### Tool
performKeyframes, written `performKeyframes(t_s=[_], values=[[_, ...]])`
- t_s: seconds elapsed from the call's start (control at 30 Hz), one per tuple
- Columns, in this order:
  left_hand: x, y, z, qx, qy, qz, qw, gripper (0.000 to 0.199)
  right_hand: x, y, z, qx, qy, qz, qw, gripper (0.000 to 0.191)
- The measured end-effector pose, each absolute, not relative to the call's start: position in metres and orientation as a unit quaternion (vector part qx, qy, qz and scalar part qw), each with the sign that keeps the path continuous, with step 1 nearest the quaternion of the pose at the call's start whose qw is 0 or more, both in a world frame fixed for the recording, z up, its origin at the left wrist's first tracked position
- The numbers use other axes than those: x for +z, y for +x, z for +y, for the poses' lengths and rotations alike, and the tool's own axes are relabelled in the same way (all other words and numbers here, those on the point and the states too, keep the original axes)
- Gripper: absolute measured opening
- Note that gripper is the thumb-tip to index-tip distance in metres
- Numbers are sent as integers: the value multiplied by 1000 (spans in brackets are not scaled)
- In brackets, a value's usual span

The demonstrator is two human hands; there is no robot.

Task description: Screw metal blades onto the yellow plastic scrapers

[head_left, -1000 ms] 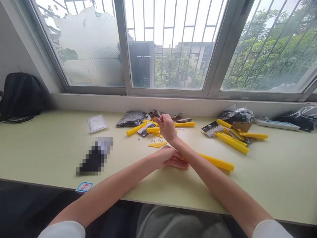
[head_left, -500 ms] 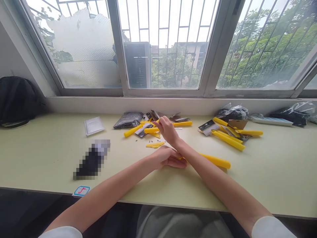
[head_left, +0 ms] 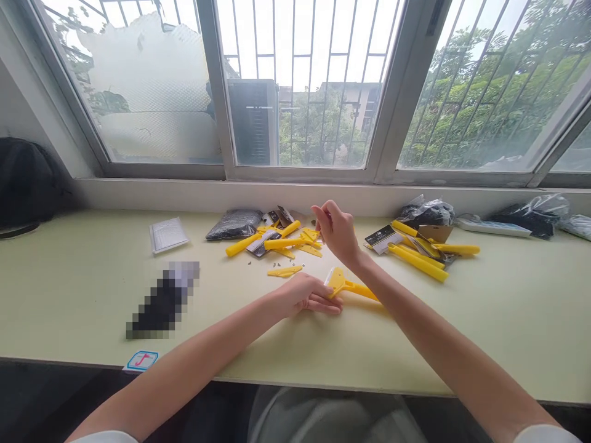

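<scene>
While I look through the head camera from far away, I have the left hand (head_left: 308, 295) low over the table (head_left: 508, 326), gripping the flat head of a yellow scraper (head_left: 338, 281). Its thumb and fingers pinch the edge of the head nearest to it. The scraper is just in front of me, near the middle, with its pale blade edge facing away and its handle running right, until the right arm hides the rest. I have the right hand (head_left: 339, 234) higher up, past the scraper head, with its fingers curled in. I cannot tell if anything is inside that curl.

Near the left hand, on the far side, I see a loose yellow piece (head_left: 285, 271) lying flat, and tiny bits like screws (head_left: 278, 265) just behind it. Farther back is a pile of yellow tools (head_left: 281, 244) with cards in it, beside a dark wrapped packet (head_left: 234, 224). To the right, well apart from the scraper, I see another yellow pile (head_left: 418, 263).
</scene>
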State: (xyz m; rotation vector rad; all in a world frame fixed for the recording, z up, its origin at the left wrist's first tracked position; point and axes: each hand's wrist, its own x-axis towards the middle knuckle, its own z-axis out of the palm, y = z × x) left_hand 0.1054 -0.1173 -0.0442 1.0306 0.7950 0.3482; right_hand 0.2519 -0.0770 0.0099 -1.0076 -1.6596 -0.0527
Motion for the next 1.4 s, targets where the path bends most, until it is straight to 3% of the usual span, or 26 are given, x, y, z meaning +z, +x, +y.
performKeyframes(t_s=[0.23, 0.4, 0.67, 1.07, 1.2, 1.4], values=[[-42, 105, -118, 169, 464, 379, 783, 11, 0, 286, -142, 46, -447, -634, 629, 42], [-43, 104, -118, 169, 469, 373, 782, 8, -13, 274, -131, 88, -442, -634, 628, 43], [-49, 104, -116, 170, 480, 357, 783, 9, -19, 232, -68, 117, -422, -705, 557, 49], [-47, 104, -119, 174, 505, 338, 775, 12, -44, 219, -57, 137, -427, -731, 515, 46], [-48, 104, -119, 171, 501, 345, 775, 11, -43, 222, -61, 119, -444, -734, 500, 39], [-49, 106, -118, 175, 491, 356, 776, 11, -44, 235, -72, 99, -482, -760, 424, 7]])
